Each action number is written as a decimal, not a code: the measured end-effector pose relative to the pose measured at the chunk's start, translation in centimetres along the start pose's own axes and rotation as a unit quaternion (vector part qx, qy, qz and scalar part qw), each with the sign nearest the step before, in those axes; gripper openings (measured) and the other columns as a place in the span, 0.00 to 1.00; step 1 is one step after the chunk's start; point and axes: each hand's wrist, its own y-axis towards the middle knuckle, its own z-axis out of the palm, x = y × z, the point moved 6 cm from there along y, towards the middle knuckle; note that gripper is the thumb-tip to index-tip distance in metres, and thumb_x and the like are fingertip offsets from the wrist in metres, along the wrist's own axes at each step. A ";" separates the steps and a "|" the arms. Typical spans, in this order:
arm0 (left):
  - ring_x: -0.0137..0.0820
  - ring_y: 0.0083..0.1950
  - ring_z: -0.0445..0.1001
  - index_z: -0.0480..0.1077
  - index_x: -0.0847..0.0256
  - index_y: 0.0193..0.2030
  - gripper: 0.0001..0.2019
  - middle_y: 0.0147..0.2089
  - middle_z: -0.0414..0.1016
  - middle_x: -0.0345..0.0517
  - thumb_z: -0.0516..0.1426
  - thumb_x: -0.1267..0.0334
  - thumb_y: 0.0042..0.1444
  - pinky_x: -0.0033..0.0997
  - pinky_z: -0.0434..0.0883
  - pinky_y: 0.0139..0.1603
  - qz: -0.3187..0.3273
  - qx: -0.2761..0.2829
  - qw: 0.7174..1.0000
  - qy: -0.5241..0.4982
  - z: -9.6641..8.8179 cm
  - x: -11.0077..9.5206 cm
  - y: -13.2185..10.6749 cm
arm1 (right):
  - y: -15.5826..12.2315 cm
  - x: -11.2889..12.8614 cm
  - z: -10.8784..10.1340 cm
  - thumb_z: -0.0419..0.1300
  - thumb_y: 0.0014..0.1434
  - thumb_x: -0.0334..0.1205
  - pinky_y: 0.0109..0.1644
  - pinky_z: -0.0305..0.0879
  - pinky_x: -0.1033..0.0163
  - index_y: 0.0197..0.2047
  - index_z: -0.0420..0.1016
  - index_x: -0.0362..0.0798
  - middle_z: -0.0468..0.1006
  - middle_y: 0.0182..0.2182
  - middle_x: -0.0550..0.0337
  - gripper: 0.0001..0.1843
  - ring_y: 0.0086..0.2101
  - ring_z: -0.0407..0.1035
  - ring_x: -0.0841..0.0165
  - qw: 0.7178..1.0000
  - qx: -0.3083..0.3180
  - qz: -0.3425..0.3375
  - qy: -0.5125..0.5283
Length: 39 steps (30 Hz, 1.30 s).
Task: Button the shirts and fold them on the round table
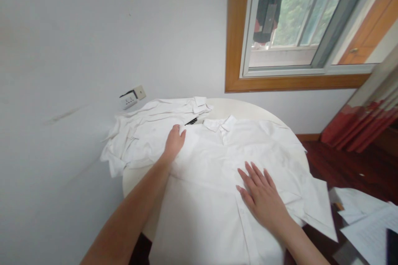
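A white collared shirt [217, 182] lies spread face up over a round white table [236, 107], its collar pointing toward the wall. My left hand [174, 143] is closed in a pinch on the shirt's left shoulder edge. My right hand [263, 196] lies flat on the shirt's front, fingers stretched and slightly apart, holding nothing. A second white shirt [146, 132] sits crumpled in a heap at the table's left, just beyond my left hand. A small black object [191, 121] peeks out between the two shirts.
The table stands against a white wall with a socket plate [132, 97] behind the heap. A wood-framed window [298, 29] is above right. Loose white papers [367, 219] lie on the dark wooden floor at right, near a red curtain [363, 124].
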 end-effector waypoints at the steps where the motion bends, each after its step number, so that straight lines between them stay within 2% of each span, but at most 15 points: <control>1: 0.43 0.51 0.74 0.64 0.69 0.54 0.22 0.48 0.75 0.61 0.50 0.54 0.60 0.38 0.69 0.49 -0.038 0.031 0.999 -0.007 0.0 0.3 0.5 | 0.0 0.0 0.0 0.44 0.67 0.53 0.65 0.47 0.41 0.65 0.61 0.52 0.52 0.67 0.53 0.28 0.66 0.46 0.56 1.000 0.002 0.000 -0.001; 3: 0.44 0.48 0.75 0.70 0.69 0.47 0.25 0.43 0.78 0.62 0.46 0.47 0.62 0.36 0.69 0.45 -0.083 0.104 0.991 -0.009 0.3 0.5 1.4 | 0.1 0.0 0.0 0.44 0.67 0.52 0.65 0.47 0.41 0.65 0.61 0.52 0.52 0.67 0.52 0.28 0.66 0.46 0.56 1.000 0.007 0.001 -0.001; 5: 0.44 0.45 0.76 0.73 0.67 0.36 0.28 0.38 0.78 0.61 0.43 0.45 0.62 0.34 0.68 0.42 -0.076 0.156 0.985 0.011 0.4 0.2 2.1 | 0.1 0.0 0.0 0.44 0.67 0.53 0.65 0.47 0.41 0.65 0.61 0.51 0.52 0.67 0.52 0.28 0.66 0.45 0.56 1.000 0.012 0.003 0.000; 6: 0.44 0.45 0.76 0.73 0.65 0.33 0.28 0.37 0.79 0.60 0.43 0.45 0.62 0.34 0.68 0.42 -0.061 0.162 0.984 0.031 0.4 0.0 2.4 | 0.1 0.0 0.0 0.44 0.67 0.53 0.66 0.46 0.41 0.65 0.61 0.51 0.52 0.67 0.52 0.28 0.66 0.45 0.56 1.000 0.014 0.003 0.000; 8: 0.43 0.45 0.76 0.73 0.65 0.34 0.24 0.39 0.78 0.59 0.45 0.48 0.62 0.34 0.67 0.42 -0.032 0.127 0.988 0.081 -0.1 -0.5 2.8 | 0.2 0.0 0.0 0.44 0.67 0.53 0.66 0.46 0.41 0.65 0.60 0.52 0.52 0.67 0.53 0.28 0.66 0.45 0.56 1.000 0.016 0.003 0.001; 11: 0.43 0.47 0.74 0.72 0.65 0.42 0.20 0.43 0.77 0.59 0.44 0.54 0.64 0.34 0.67 0.45 -0.008 0.053 0.989 0.134 -0.9 -0.9 2.8 | 0.2 0.0 0.0 0.44 0.67 0.53 0.66 0.45 0.41 0.65 0.60 0.52 0.52 0.67 0.53 0.28 0.66 0.45 0.56 1.000 0.017 0.000 0.002; 13: 0.42 0.47 0.74 0.70 0.65 0.45 0.20 0.44 0.77 0.58 0.42 0.55 0.65 0.35 0.67 0.46 -0.002 0.033 0.988 0.153 -1.1 -1.0 2.6 | 0.3 0.0 -0.1 0.44 0.67 0.53 0.66 0.44 0.41 0.66 0.59 0.52 0.52 0.67 0.53 0.28 0.66 0.45 0.56 1.000 0.015 -0.002 0.005; 31: 0.44 0.40 0.77 0.68 0.66 0.45 0.21 0.38 0.78 0.57 0.43 0.52 0.65 0.35 0.68 0.37 0.052 0.025 0.963 0.262 -0.9 -0.8 1.4 | 0.3 0.0 0.2 0.43 0.67 0.52 0.66 0.44 0.42 0.66 0.59 0.52 0.53 0.67 0.53 0.28 0.66 0.45 0.57 1.000 0.011 -0.007 -0.009; 39: 0.42 0.40 0.77 0.68 0.67 0.46 0.20 0.38 0.78 0.56 0.40 0.57 0.66 0.35 0.68 0.38 0.046 0.024 0.963 0.264 -2.4 -0.4 1.3 | 0.4 0.1 0.1 0.42 0.67 0.52 0.66 0.44 0.42 0.66 0.59 0.52 0.52 0.67 0.52 0.28 0.66 0.45 0.57 1.000 0.007 -0.006 -0.012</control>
